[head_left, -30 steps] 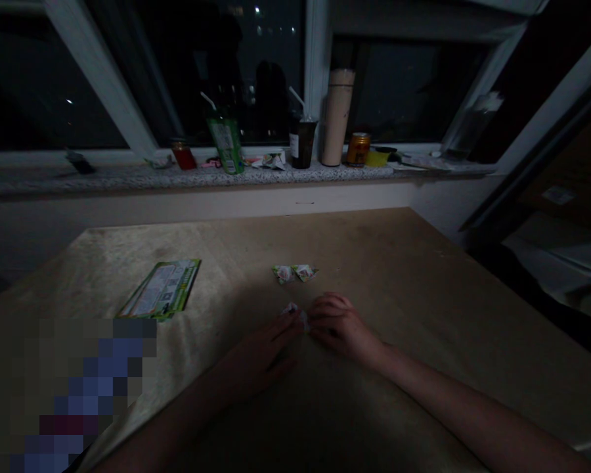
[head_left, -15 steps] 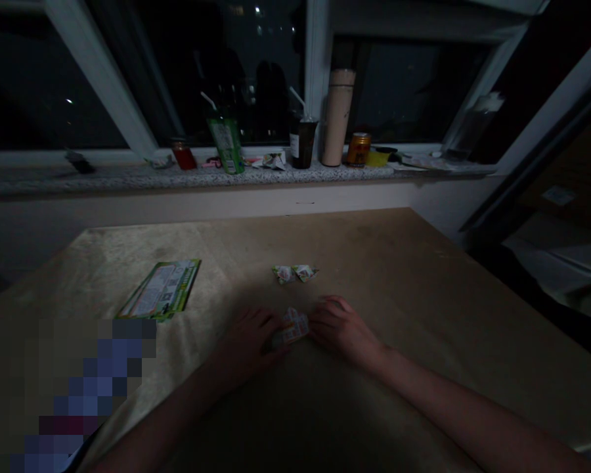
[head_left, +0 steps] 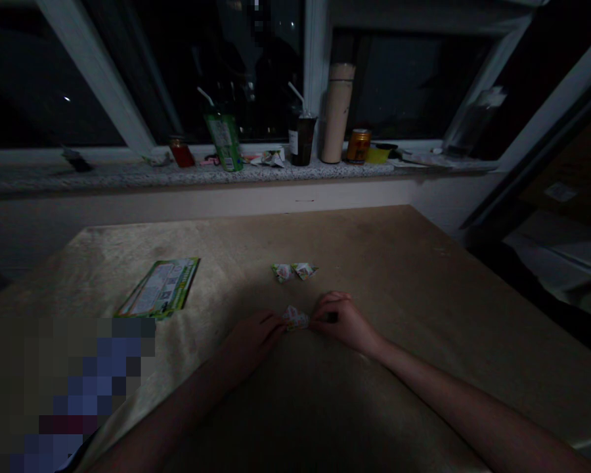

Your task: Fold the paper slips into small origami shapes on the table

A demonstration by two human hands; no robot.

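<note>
A small piece of folded printed paper point(head_left: 295, 318) lies on the tan table point(head_left: 398, 276) between my two hands. My left hand point(head_left: 253, 338) pinches its left end with closed fingers. My right hand point(head_left: 342, 322) pinches its right end, fingers curled. Two small folded paper shapes point(head_left: 294, 271) sit side by side a little farther back on the table. The room is dim.
A green and white leaflet point(head_left: 161, 294) lies on the table's left. The window sill point(head_left: 128, 174) behind carries a green carton with straw point(head_left: 223, 140), a dark cup point(head_left: 301, 138), a tall beige flask point(head_left: 335, 115), a can point(head_left: 358, 146) and a red jar point(head_left: 182, 152).
The paper was flatter and larger between my hands half a second ago; now it is folded smaller and both hands pinch its ends. The view has tilted down slightly.
</note>
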